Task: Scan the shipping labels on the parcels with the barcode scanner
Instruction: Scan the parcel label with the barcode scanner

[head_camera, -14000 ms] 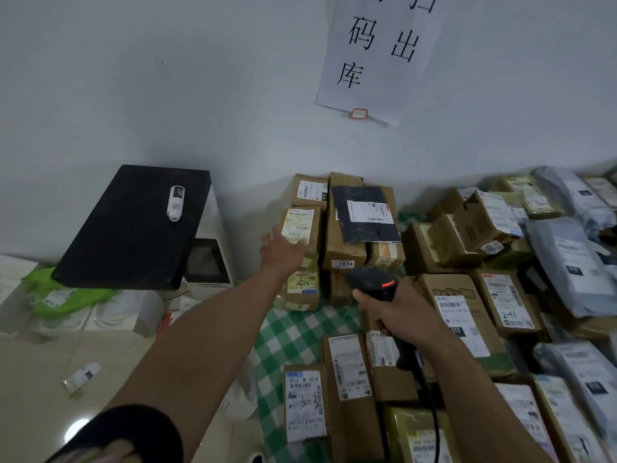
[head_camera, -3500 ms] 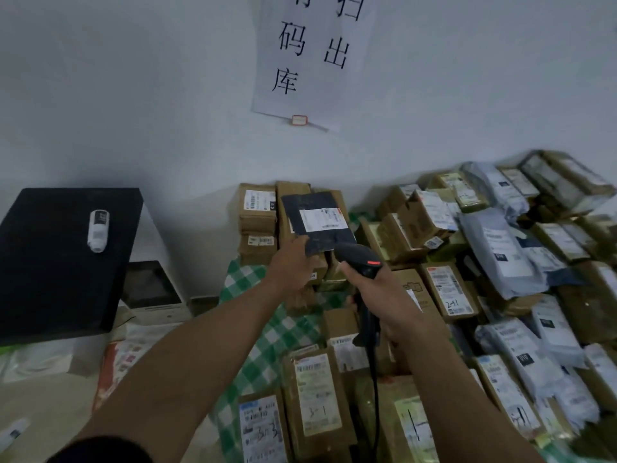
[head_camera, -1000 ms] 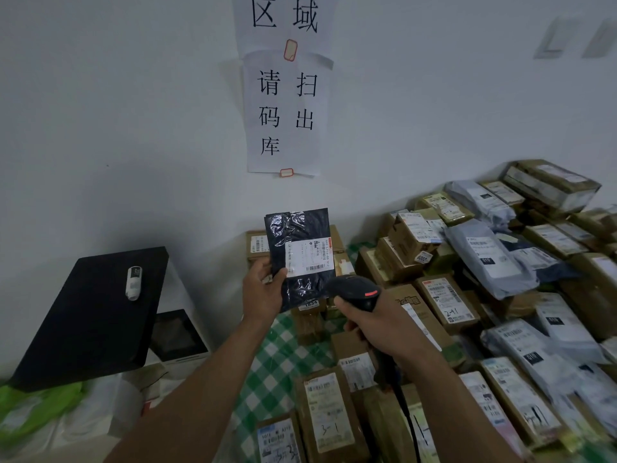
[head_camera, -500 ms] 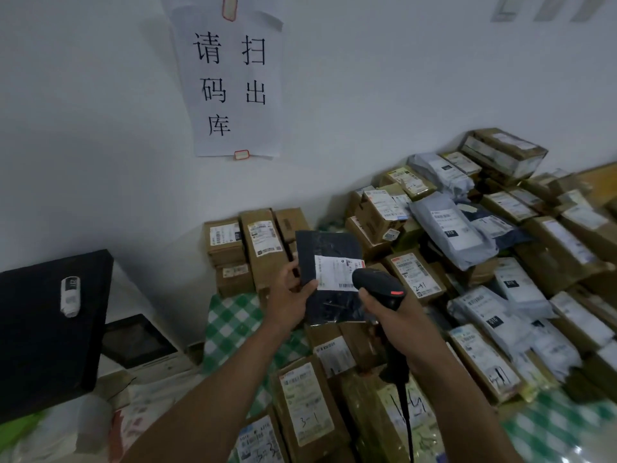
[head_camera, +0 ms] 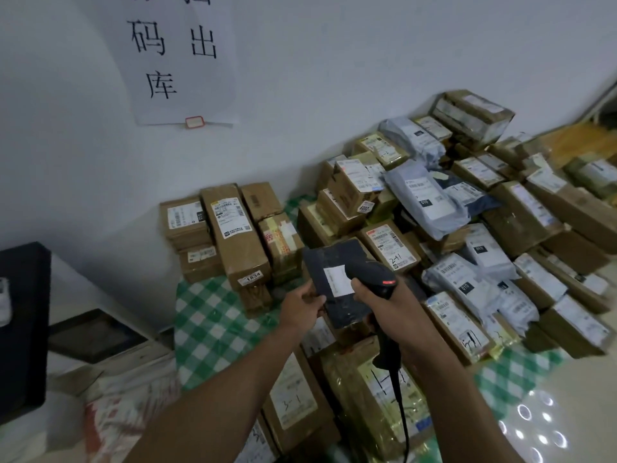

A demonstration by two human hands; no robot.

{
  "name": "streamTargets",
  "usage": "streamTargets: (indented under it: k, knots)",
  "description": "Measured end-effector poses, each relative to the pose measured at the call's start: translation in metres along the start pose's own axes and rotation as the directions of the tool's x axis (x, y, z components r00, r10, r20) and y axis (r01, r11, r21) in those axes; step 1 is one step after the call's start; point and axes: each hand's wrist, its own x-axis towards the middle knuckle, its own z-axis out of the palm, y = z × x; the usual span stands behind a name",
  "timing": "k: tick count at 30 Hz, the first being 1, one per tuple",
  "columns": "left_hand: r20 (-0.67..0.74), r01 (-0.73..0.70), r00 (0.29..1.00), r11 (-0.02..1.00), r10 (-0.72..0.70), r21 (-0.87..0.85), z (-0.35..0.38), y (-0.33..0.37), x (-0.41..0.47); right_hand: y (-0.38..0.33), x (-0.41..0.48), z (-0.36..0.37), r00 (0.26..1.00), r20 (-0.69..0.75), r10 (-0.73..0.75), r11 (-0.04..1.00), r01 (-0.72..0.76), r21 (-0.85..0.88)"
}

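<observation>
While left hand (head_camera: pixel 301 307) pinches black parcel (head_camera: pixel 335 259) | right hand (head_camera: pixel 392 317) grips scanner (head_camera: pixel 374 277) alongside

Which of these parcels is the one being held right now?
The flat black parcel with a white label, gripped at its edge by the left hand, beside the barcode scanner in the right hand. All others lie in the pile.

Label (head_camera: pixel 337 281) on dark parcel (head_camera: pixel 344 310) blurred blank, right edge behind scanner (head_camera: pixel 375 278)
</observation>
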Motion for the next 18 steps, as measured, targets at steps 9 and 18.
streamTargets:
  k: [9, 18]
  knots:
    - [-0.076, -0.213, 0.961, 0.888, 0.265, 0.407, -0.015, 0.027, 0.005, 0.006, 0.019, 0.008, 0.997, 0.041, 0.059, 0.996, -0.056, -0.072]
    - [-0.159, -0.245, 0.885, 0.728, 0.438, 0.64, -0.071, 0.065, 0.065, 0.0, 0.055, 0.035, 0.991, 0.099, 0.094, 0.994, -0.088, -0.066]
